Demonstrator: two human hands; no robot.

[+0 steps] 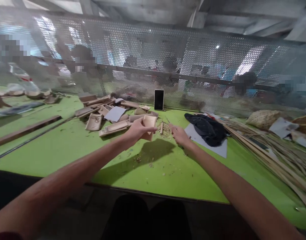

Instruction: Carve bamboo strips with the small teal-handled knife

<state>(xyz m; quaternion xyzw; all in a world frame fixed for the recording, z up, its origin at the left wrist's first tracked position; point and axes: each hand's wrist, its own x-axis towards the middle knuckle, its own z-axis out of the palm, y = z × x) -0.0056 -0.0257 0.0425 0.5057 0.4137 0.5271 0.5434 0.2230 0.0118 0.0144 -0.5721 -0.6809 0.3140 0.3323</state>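
My left hand [139, 130] is closed on a pale, hollowed bamboo piece [149, 120], held tilted above the table. Across a small gap, my right hand [180, 135] is wrapped round a thin knife-like tool [168, 120]; its tip points up and left, and the handle is mostly hidden in the fist. Between the hands a short wooden stick [161, 128] lies among wood shavings [166, 133]. Just left of my left hand rests a long trough-shaped bamboo piece [115, 127], at the front of a pile of similar pieces [94, 120].
A dark upright phone-like device [159, 100] stands before a perforated metal screen [142, 43]. Black cloth [208, 128] lies on white paper [221, 150] at right, beside long bamboo strips [263, 156]. A wooden bar [27, 130] and metal rod [30, 140] lie left. People sit beyond the screen.
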